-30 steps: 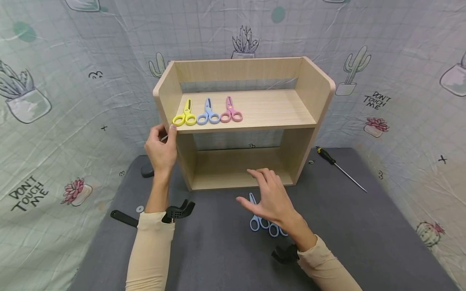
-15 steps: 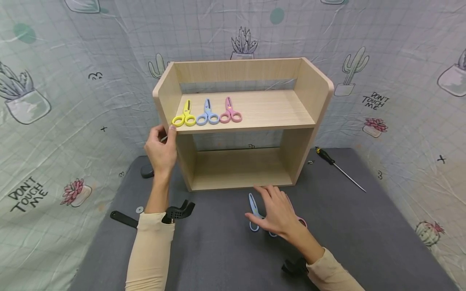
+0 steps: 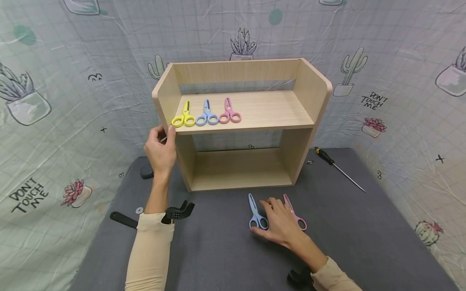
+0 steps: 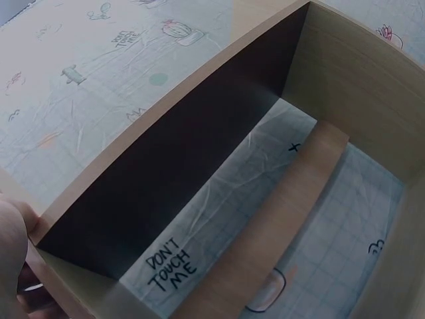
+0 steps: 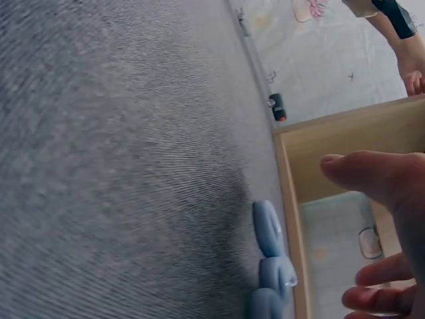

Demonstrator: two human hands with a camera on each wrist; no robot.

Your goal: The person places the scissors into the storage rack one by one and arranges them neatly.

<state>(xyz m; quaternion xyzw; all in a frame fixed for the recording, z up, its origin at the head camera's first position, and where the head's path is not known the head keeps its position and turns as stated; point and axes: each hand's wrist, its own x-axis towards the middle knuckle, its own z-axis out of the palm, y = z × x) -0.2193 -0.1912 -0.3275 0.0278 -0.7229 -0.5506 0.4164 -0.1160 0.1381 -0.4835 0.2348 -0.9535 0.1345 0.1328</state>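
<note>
Now fully baring blue scissors [image 3: 257, 216] on grey table [image 3: 218, 246], pink scissors [image 3: 291, 207] more exposed | lowered right hand [image 3: 281, 225] between them, thumb spread wide from fingers, gripping nothing visible, seemingly within grasp | still gripping wooden shelf [image 3: 271, 107] with left hand [image 3: 161, 149]

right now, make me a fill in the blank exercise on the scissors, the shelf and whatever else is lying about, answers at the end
The upper shelf bears ____ pairs of scissors in a row. The pair at the left end of that row is ____. In the head view, the right hand is over the table between blue scissors and ____ ones. There too, the screwdriver lies to the ____ of the wooden unit.

Missing words: three; yellow; pink; right
</note>
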